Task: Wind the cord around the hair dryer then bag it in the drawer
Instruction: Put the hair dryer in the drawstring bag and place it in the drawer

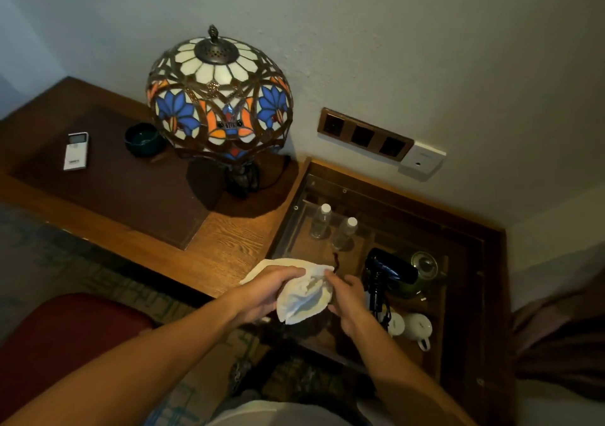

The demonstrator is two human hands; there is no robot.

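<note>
A white cloth bag (pixel 302 296) is held between both hands over the desk's front edge. My left hand (pixel 263 293) grips its left side and my right hand (pixel 348 304) pinches its right edge, with the mouth pulled apart. A dark red drawstring (pixel 336 262) sticks up from the bag's top. The black hair dryer (pixel 388 270) lies to the right on the glass top, its handle and black cord (pixel 378 304) pointing toward me. The cord is partly hidden behind my right hand.
A stained-glass lamp (pixel 219 98) stands on the wooden desk (pixel 229 245). Under the glass top (pixel 294 229) are two water bottles (pixel 320 221), a green teapot (pixel 424 267) and white cups (pixel 417 327). A remote (pixel 76 151) and dark bowl (pixel 144 138) lie far left. Wall sockets (pixel 363 136) sit behind.
</note>
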